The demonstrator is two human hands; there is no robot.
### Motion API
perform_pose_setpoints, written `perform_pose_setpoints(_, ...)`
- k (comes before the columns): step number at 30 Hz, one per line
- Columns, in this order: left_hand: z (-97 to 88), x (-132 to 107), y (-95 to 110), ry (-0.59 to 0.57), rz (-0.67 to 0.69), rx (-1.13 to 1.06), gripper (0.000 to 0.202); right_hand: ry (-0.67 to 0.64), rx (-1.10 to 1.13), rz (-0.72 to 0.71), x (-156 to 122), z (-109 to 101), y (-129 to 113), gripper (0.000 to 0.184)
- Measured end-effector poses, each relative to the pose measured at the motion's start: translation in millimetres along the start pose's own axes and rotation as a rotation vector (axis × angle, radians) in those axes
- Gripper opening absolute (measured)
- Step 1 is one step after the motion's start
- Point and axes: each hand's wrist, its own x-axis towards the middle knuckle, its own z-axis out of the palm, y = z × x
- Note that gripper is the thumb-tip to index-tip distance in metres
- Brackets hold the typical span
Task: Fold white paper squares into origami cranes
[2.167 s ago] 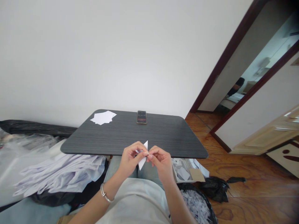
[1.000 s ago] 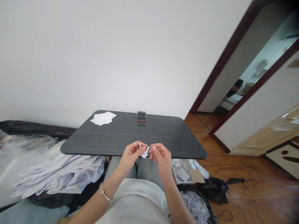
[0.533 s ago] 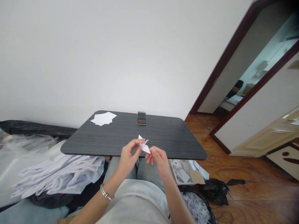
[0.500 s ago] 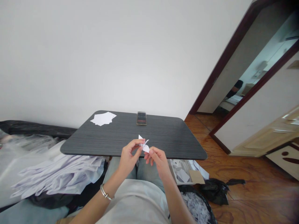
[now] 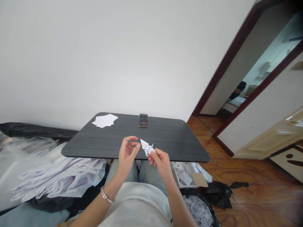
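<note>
Pale, smooth wall [image 5: 142, 60] behind a dark, wood-grained surface [image 5: 118, 134], a folded paper figure [image 5: 147, 148] held over its near edge.
The left hand [image 5: 126, 153], half open, grips nothing just beside it; the right hand [image 5: 161, 159] pinches its near end. White, creased and pointed, it should be feather-light, crisp, easily crushed: a gentle pinch on a broad flap looks safer than on slender spikes.

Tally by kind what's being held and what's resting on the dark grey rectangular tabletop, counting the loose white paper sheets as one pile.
Folded white paper figure, held in the right hand's fingers: 1
Flat pile of white paper sheets: 1
Dark rectangular phone-like device: 1
Total: 3
</note>
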Motion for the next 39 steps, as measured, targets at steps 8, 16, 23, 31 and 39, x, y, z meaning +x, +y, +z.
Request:
perform_pose_setpoints(8, 0.1, 4.1, -2.5, -0.226, -0.211, 0.029, 0.021, -0.042, -0.132, -0.041, -2.4, 1.9, -1.3, 0.030)
perform_pose_setpoints(16, 1.8, 2.8, -4.2, -0.258, -0.178, 0.062, 0.028, -0.016, -0.058, -0.039, -3.0, 5.6, 0.7, 0.028)
perform_pose_setpoints(23, 3.7, 0.9, -2.7, -0.331, -0.179, 0.059, 0.036, -0.088, -0.015, -0.026, -3.6, 6.5, 0.1, 0.033)
perform_pose_setpoints(31, 3.4, -0.4, 2.7, -0.413, -0.144, 0.111, 0.036, -0.094, 0.031, -0.036, -4.7, 6.5, -1.0, 0.035)
perform_pose_setpoints(39, 6.0, -2.6, 3.0, -0.345, -0.145, 0.090, 0.036, -0.043, 0.088, -0.053, -7.2, 9.3, -1.6, 0.036)
